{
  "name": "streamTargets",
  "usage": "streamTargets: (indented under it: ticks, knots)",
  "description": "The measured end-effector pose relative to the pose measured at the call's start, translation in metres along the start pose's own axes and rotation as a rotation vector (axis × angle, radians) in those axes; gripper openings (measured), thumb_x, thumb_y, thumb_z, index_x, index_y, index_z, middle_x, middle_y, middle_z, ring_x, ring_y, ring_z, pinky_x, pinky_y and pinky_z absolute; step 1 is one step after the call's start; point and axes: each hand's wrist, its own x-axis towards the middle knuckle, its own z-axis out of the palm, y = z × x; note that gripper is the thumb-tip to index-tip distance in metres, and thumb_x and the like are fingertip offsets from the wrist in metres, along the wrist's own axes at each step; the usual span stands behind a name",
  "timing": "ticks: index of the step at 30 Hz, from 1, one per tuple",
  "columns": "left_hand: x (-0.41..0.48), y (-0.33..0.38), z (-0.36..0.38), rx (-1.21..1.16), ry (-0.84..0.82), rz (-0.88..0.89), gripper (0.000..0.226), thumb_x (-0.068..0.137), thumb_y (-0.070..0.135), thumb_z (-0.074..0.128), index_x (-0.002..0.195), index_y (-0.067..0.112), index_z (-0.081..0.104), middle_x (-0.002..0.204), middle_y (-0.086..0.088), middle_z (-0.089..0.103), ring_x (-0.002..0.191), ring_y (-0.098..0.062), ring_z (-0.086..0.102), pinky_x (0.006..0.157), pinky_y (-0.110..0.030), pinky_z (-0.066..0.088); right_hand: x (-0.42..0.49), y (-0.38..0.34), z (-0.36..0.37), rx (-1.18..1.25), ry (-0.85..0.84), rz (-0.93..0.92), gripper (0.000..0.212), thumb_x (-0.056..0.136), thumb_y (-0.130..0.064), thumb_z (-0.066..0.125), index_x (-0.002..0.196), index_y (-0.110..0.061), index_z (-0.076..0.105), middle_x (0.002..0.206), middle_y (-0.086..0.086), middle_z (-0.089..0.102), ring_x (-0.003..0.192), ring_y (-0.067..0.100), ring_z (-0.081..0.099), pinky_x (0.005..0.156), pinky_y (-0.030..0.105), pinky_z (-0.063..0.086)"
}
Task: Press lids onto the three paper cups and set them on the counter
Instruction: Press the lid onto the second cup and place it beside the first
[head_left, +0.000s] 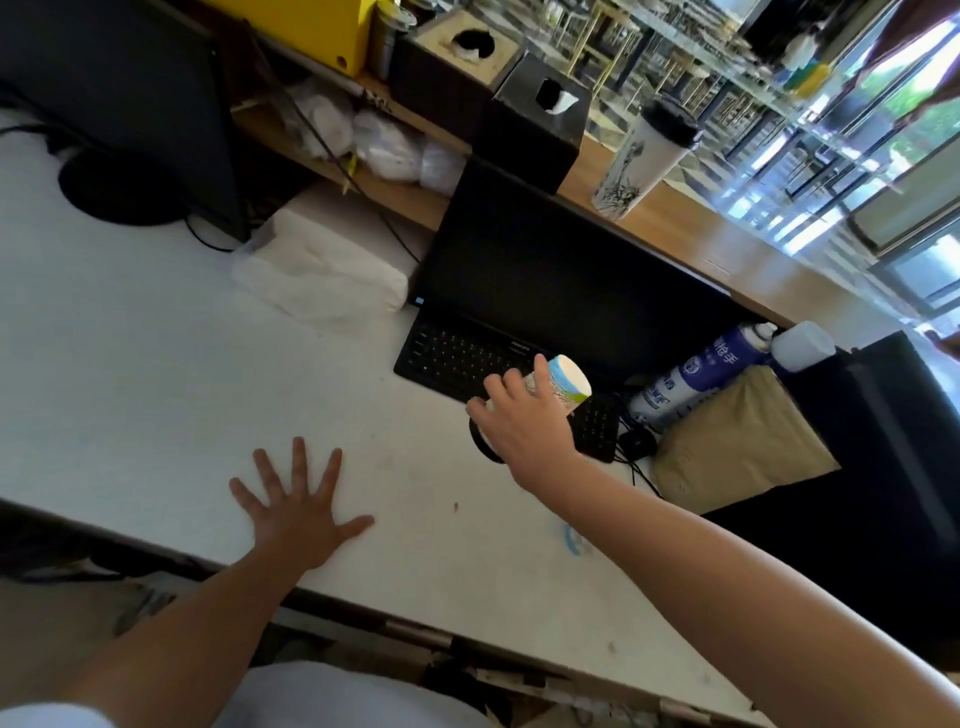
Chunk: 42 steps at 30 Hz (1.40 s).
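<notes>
The right hand (524, 421) is wrapped around a paper cup (563, 382), fingers closed on its side, and holds it tipped over so its pale bottom faces up and to the right while a dark lid (480, 441) on its mouth shows below the palm. The cup hangs just above the near edge of a black keyboard (457, 358), over the white table (156, 364). The left hand (296, 506) lies flat on the table with its fingers spread wide, holding nothing, well apart from the cup. Behind the keyboard stands a dark monitor (545, 270), and to its left lies a white pack of tissues (322, 270). On the raised wooden counter (727, 249) beyond the monitor stands a tall white cup with a black lid (644, 156), upright, near a black tissue box (540, 114). A blue and white spray can (696, 374) leans at the right of the keyboard, beside a tan bag (737, 441).
</notes>
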Motion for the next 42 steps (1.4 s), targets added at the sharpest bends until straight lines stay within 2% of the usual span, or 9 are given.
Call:
streamTargets:
  ticks: [12, 16, 21, 27, 34, 36, 37, 39, 42]
  knots:
    - [0.005, -0.001, 0.003, -0.003, -0.002, -0.005, 0.111, 0.046, 0.1, -0.012, 0.133, 0.041, -0.046, 0.143, -0.008, -0.056, 0.129, -0.054, -0.044, 0.081, -0.073, -0.037, -0.003, 0.009, -0.018, 0.103, 0.031, 0.122, 0.08, 0.066, -0.02, 0.084, 0.135, -0.024, 0.043, 0.131, 0.011, 0.046, 0.125, 0.036, 0.045, 0.116, 0.067, 0.019]
    - [0.004, 0.0, 0.002, -0.004, 0.002, -0.008, 0.111, 0.046, 0.101, -0.01, 0.133, 0.041, -0.046, 0.14, -0.007, -0.058, 0.13, -0.053, -0.044, 0.077, -0.071, -0.04, -0.016, 0.05, -0.026, 0.628, 0.126, 0.285, 0.084, 0.062, -0.029, 0.084, 0.134, -0.032, 0.041, 0.125, 0.001, 0.042, 0.118, 0.028, 0.044, 0.112, 0.051, 0.028]
    - [0.007, 0.0, 0.005, -0.005, 0.022, 0.001, 0.111, 0.051, 0.101, -0.001, 0.134, 0.041, -0.045, 0.141, -0.005, -0.056, 0.132, -0.051, -0.043, 0.077, -0.068, -0.042, -0.039, 0.072, -0.009, 1.487, 0.304, 0.392, 0.08, 0.059, -0.025, 0.089, 0.12, -0.04, 0.04, 0.123, -0.005, 0.047, 0.112, 0.011, 0.052, 0.077, 0.016, 0.05]
    - [0.021, -0.002, 0.014, 0.111, 0.127, 0.141, 0.104, 0.076, 0.089, 0.019, 0.151, 0.032, -0.023, 0.16, -0.008, -0.032, 0.144, -0.044, -0.028, 0.11, -0.07, -0.011, -0.052, 0.04, 0.034, 1.919, 0.29, 0.529, 0.078, 0.065, -0.009, 0.089, 0.126, -0.033, 0.047, 0.121, -0.01, 0.062, 0.106, -0.004, 0.063, 0.085, 0.017, 0.054]
    - [0.021, 0.008, -0.003, 0.156, 0.086, 0.157, 0.102, 0.08, 0.084, 0.035, 0.156, 0.031, -0.009, 0.163, -0.008, -0.023, 0.148, -0.042, -0.019, 0.115, -0.066, 0.0, -0.058, 0.011, 0.067, 2.133, 0.227, 0.592, 0.08, 0.066, -0.004, 0.089, 0.133, -0.021, 0.049, 0.128, 0.0, 0.063, 0.12, 0.014, 0.06, 0.104, 0.037, 0.051]
    - [0.016, 0.026, -0.02, 0.06, 0.061, 0.176, 0.101, 0.078, 0.082, 0.045, 0.157, 0.029, 0.011, 0.167, -0.007, -0.005, 0.151, -0.04, -0.005, 0.117, -0.06, 0.007, -0.058, 0.012, 0.074, 2.166, 0.209, 0.572, 0.082, 0.062, -0.01, 0.09, 0.132, -0.025, 0.05, 0.126, -0.002, 0.064, 0.121, 0.015, 0.06, 0.103, 0.037, 0.051]
    - [0.013, 0.039, -0.033, -0.06, 0.049, 0.228, 0.095, 0.077, 0.078, 0.054, 0.152, 0.027, 0.029, 0.165, -0.007, 0.015, 0.149, -0.035, 0.015, 0.118, -0.053, 0.018, -0.059, 0.013, 0.077, 2.182, 0.196, 0.562, 0.082, 0.061, -0.014, 0.091, 0.131, -0.029, 0.051, 0.124, -0.005, 0.066, 0.119, 0.012, 0.062, 0.1, 0.033, 0.052]
    - [0.006, 0.068, -0.066, -0.453, -0.048, 0.347, 0.066, 0.075, 0.054, 0.077, 0.131, 0.025, 0.058, 0.145, -0.005, 0.053, 0.119, -0.018, 0.059, 0.103, -0.032, 0.046, -0.061, 0.019, 0.081, 2.216, 0.158, 0.539, 0.08, 0.06, -0.017, 0.092, 0.128, -0.034, 0.053, 0.12, -0.011, 0.069, 0.114, 0.006, 0.064, 0.089, 0.024, 0.055]
    - [-0.01, 0.113, -0.121, -0.795, -0.345, 0.542, 0.06, 0.072, 0.011, 0.087, 0.125, 0.025, 0.061, 0.13, -0.005, 0.065, 0.097, -0.018, 0.073, 0.09, -0.036, 0.059, -0.063, 0.035, 0.086, 2.276, 0.09, 0.479, 0.074, 0.064, -0.011, 0.089, 0.126, -0.034, 0.057, 0.12, -0.007, 0.071, 0.113, 0.012, 0.067, 0.083, 0.025, 0.058]
